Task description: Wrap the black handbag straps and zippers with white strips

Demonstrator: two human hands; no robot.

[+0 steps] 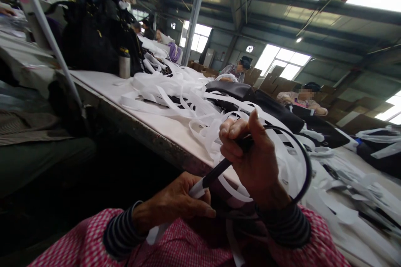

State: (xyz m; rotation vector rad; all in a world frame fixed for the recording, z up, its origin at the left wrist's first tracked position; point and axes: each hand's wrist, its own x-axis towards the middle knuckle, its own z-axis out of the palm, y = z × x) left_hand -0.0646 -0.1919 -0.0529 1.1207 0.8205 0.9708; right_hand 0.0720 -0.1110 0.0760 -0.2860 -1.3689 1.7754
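My left hand point(181, 200) is closed around a white strip point(197, 189) that sits over the lower part of a black strap point(216, 172). A tail of white material hangs below that hand. Higher and to the right, my right hand point(255, 158) has its fingers curled round the same black strap, thumb pointing up. From there the strap bends in a wide loop past my right wrist and down toward my lap. Just behind both hands lies a tangled heap of white strips point(175, 91) on the table point(150, 127).
A metal flask point(124, 63) and a large black bag point(90, 37) stand at the table's far left. Black bag pieces point(266, 106) lie beyond the strips. A pale pole point(52, 35) slants down on the left. Several people point(300, 98) sit across the table.
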